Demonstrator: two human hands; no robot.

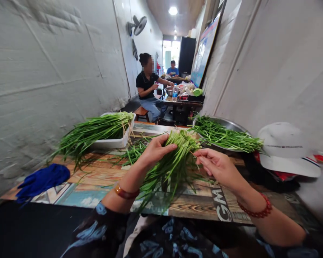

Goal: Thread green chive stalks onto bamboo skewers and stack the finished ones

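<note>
A bunch of Chinese chives (164, 172) lies over the table in front of me, pale stem ends pointing away and green leaves hanging toward me. My left hand (157, 148) grips it near the stems, thumb across the top. At the right side of the stem ends, my right hand (212, 161) pinches a thin wooden skewer (193, 153); most of it is hidden by the fingers and stems. Loose chives (134, 152) lie behind my left wrist.
A white tray (110, 144) at left holds chives with skewers through their stems. A metal basin (235, 125) at right holds more chives. Blue gloves (44, 179) and a white cap (284, 143) lie at the table's sides. Two people sit at tables farther back.
</note>
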